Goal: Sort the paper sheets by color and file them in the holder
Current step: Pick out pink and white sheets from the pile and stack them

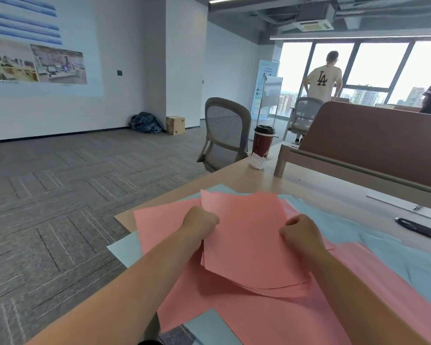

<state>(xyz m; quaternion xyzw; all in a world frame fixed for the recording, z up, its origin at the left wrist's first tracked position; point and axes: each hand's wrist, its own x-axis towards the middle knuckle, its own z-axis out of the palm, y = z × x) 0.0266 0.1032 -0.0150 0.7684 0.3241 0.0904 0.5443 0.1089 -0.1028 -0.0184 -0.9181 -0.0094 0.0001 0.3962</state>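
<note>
the light, limp pink sheets (246, 245) would likely slide apart, so left hand (200, 224) and right hand (300, 232) clamp their opposite side edges.

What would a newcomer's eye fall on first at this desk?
First, the pink stack in the middle of the desk, gripped at its side edges by the left hand and the right hand. Around and under it, loose pink sheets and blue sheets lie spread over the desk's near part. Farther back, a red coffee cup stands near the desk's far edge, and a projected picture glows on the left wall.
</note>
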